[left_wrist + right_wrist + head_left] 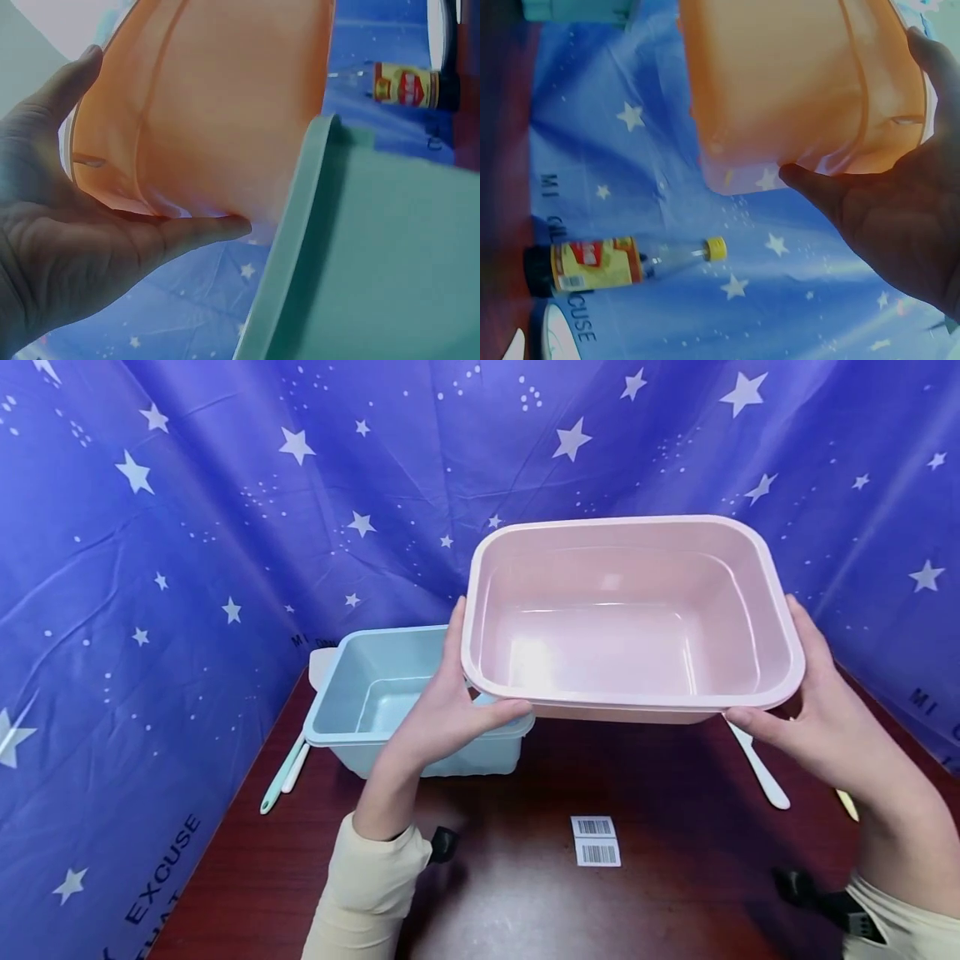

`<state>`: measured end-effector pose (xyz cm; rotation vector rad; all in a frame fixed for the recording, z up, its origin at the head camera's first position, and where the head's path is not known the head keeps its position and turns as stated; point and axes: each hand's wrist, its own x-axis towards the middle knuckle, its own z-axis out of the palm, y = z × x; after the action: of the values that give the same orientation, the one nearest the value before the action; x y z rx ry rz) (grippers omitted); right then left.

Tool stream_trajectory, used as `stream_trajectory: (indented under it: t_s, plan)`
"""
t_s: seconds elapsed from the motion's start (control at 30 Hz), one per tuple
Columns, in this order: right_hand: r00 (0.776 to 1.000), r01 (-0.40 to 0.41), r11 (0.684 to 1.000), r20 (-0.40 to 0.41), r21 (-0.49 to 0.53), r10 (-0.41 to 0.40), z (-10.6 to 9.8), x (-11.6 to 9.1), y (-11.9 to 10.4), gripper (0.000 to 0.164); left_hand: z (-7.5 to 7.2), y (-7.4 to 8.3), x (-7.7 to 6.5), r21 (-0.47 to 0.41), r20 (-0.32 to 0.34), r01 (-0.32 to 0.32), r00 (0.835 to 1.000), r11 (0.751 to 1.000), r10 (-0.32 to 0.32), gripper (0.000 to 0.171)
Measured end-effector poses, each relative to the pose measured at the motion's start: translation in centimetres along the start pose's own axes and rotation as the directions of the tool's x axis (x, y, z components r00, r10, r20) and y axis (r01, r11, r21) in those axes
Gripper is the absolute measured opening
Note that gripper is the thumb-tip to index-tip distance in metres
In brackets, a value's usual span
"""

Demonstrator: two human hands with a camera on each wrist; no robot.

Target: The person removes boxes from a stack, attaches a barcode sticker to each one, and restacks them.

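A pink plastic basin (607,652) is held up over the table, its opening tilted toward the head camera; it looks orange in both wrist views. My left hand (442,714) grips its left end, thumb along the front rim and fingers up the side. At the right end my right hand (836,735) holds it in the same way. Nothing lies inside the pink basin. A light blue basin (431,758) stands on the table at the left, partly behind my left hand and forearm. Its rim (300,217) shows close by in the left wrist view.
Handled utensils, one with a green handle (281,781), lie left of the blue basin. A white knife (765,777) and a yellow handle (847,804) lie at right. A barcode label (596,841) lies front centre. A yellow-capped bottle (596,262) stands by the starry curtain (225,527).
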<state>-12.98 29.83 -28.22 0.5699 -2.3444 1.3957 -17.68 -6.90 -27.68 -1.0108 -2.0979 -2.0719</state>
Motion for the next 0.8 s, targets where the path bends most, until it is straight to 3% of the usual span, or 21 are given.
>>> stream_trajectory:
  t_s: [0.17, 0.3, 0.37, 0.5, 0.63, 0.8]
  plan:
    - [0.998, -0.056, 0.996, 0.014, 0.072, 0.055, -1.3, -0.3, 0.1, 0.111, 1.6, 0.9, 0.5, -0.021, 0.0, 0.018, 1.0, 1.0, -0.018, 0.119]
    - [0.998, -0.066, 0.998, 0.016, 0.005, 0.065, -2.5, -0.5, 0.4, 0.113, 2.6, 0.7, 1.0, -0.04, 0.007, 0.001, 1.0, 0.999, 0.0, 0.117]
    - [0.997, -0.07, 0.994, 0.014, -0.082, 0.071, -3.0, -0.7, 0.7, 0.115, 3.0, 0.4, 1.2, -0.043, 0.018, -0.004, 1.0, 0.999, 0.005, 0.116]
    - [0.994, -0.104, 0.987, 0.028, -0.125, 0.109, -3.9, -0.9, 1.4, 0.115, 3.6, -0.2, 1.5, -0.041, 0.031, -0.003, 1.0, 0.999, 0.005, 0.114]
    - [0.988, -0.135, 0.98, 0.053, -0.149, 0.144, -4.2, -0.9, 2.3, 0.112, 4.0, -0.6, 1.6, 0.027, 0.008, 0.008, 1.0, 1.0, -0.008, 0.113]
    - [0.983, -0.137, 0.986, 0.106, -0.099, 0.147, -4.3, -0.7, 3.5, 0.107, 4.2, -2.1, 1.8, 0.153, -0.006, 0.017, 1.0, 0.988, -0.016, 0.111]
